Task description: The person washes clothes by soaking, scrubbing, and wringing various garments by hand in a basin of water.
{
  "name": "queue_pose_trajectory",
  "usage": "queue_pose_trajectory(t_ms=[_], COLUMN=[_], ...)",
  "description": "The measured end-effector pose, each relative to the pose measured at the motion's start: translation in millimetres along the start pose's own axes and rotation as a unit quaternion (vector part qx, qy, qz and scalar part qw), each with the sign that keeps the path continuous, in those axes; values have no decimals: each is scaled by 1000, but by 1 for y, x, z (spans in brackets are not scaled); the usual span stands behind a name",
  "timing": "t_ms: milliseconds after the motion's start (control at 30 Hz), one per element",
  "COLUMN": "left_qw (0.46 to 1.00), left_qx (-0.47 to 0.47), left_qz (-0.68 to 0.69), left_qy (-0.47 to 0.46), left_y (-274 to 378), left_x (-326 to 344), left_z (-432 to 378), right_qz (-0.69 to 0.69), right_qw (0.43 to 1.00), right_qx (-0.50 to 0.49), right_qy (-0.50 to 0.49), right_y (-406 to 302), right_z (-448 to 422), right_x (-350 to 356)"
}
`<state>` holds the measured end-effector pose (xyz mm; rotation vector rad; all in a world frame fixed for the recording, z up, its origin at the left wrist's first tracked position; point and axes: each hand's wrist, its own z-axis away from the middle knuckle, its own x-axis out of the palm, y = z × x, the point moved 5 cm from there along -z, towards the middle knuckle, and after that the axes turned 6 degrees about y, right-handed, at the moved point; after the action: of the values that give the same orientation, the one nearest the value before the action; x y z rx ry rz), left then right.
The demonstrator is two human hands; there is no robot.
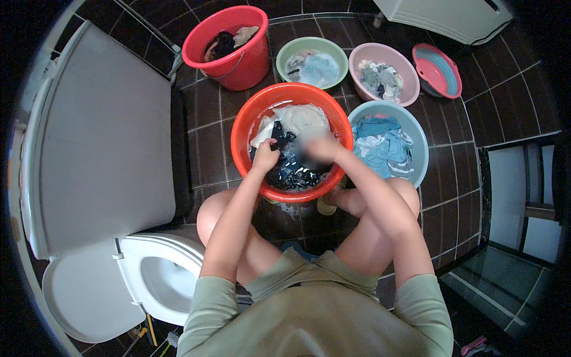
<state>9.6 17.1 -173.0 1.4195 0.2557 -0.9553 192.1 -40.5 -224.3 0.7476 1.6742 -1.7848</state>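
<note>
Between my knees a red-orange plastic basin (237, 138) holds water with dark cloth (294, 172) and white cloth (299, 117) soaking in it. My left hand (266, 156) pinches a dark piece of the cloth at the basin's left side, close to a folded white part. Over the middle right of the basin is my right hand (322, 149). A blurred patch covers its fingers, so what they hold cannot be seen. Bubbles and wet shine show on the dark cloth near the front rim.
Behind the basin stand a red bucket (250, 71) of clothes, a green basin (281, 67) of sudsy water and a pink basin (410, 76) of laundry. A light-blue basin (421, 165) of clothes sits right, a collapsible basin (439, 71) beyond. At left are a toilet (129, 267) and washing machine (107, 134).
</note>
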Motion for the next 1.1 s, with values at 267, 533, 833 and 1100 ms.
queue_pose_trajectory(t_ms=[267,533,833,1100], left_qw=[986,992,926,953], left_qx=[-73,-110,-117,85], left_qz=[-117,-64,355,262], left_qy=[90,-26,-60,-126], left_y=[-80,-51,51,82], left_x=[3,29,-4,-62], left_z=[-3,-10,7,10], right_qz=[214,149,-105,-50], right_qw=[970,988,989,997], right_qx=[-41,-33,-3,-42], right_qy=[-110,-31,104,49], right_y=[-65,-37,-73,-127], right_z=[10,7,1,-4], right_x=[41,50,-6,-94])
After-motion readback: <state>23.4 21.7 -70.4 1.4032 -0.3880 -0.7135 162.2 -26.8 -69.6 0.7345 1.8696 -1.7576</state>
